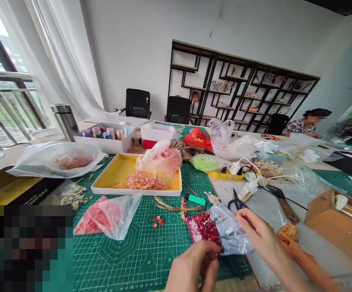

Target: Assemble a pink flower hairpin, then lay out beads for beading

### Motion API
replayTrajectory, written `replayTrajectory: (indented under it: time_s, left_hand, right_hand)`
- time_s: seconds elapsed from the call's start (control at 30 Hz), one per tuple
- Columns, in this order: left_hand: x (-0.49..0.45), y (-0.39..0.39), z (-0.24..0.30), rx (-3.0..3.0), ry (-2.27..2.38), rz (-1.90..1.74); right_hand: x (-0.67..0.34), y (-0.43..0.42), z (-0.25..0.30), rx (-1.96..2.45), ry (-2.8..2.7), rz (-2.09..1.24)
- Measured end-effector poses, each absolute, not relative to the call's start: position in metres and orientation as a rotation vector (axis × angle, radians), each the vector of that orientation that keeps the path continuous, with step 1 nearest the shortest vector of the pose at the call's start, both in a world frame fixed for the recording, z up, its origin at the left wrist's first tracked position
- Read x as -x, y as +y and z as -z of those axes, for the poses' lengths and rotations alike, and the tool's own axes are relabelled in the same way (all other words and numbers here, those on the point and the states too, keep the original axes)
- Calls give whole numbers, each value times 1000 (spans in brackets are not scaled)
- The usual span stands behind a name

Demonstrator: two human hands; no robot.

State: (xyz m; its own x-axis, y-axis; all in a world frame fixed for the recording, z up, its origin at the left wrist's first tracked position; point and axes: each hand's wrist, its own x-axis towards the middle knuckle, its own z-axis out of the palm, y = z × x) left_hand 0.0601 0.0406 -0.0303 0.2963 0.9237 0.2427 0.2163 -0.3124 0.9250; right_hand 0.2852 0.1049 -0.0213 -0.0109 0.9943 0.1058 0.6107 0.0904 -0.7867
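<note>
Bare left hand (pixel 191 267), right hand (pixel 259 235) (unsleeved)

— What lies just past the fingers (pixel 245 215)?
— Black scissors (pixel 235 202). Farther off to their left is a yellow tray (pixel 116 170) with a pink heap in it.
— And nearer, on the left?
— A clear bag of red bits (pixel 104 217) on the green cutting mat (pixel 139 251).
— To their right?
— A cardboard box (pixel 328 227). Far beyond, leftward, there's a steel flask (pixel 66 121).
</note>
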Motion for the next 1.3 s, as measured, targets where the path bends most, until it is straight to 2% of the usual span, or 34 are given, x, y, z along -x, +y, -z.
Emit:
replayTrajectory:
  time_s: [0.13,0.4,0.63,0.87,1.0,1.13,1.3]
  left_hand:
    - [-79,62,15,-1483,1067,-962]
    - [-83,59,-6,-1736,1394,-893]
    - [-85,53,-4,-1832,1386,-871]
    - [-73,45,10,-1951,1391,-1050]
    - [-36,59,11,-1727,1459,-1111]
    - [0,82,16,-1464,1246,-1164]
    - [15,98,27,-1370,1205,-1152]
  right_hand:
    - [-276,98,10,1522,-1663,-843]
    - [-239,84,-15,1305,-1324,-1308]
    - [-236,91,-14,1400,-1677,-1111]
    - [-218,91,-34,1302,-1614,-1219]
    - [-207,95,-44,1196,-1634,-1227]
    - [-212,113,-28,1205,-1614,-1132]
    - [-207,122,-3,1191,-1628,-1282]
